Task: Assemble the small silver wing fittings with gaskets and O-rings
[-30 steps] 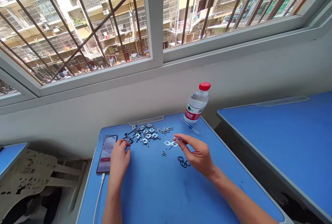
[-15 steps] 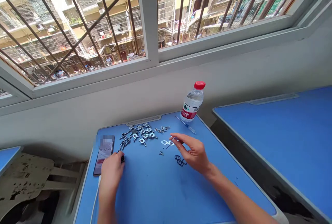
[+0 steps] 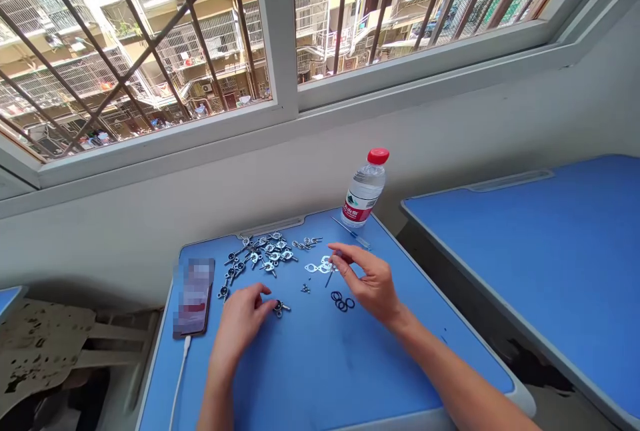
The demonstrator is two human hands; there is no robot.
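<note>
One hand, the right [image 3: 370,283], pinches a slim, dark, metal-looking rod [image 3: 329,279], while the left hand [image 3: 243,319], its hold unclear, had best steady the round black-and-silver metal fitting [image 3: 280,308] at its thumb tip.

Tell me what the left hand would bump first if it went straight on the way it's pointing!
The left hand would probably first meet the small metal part just ahead; they may even be touching.

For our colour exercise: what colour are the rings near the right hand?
The rings are black, seen best in the head view.
</note>
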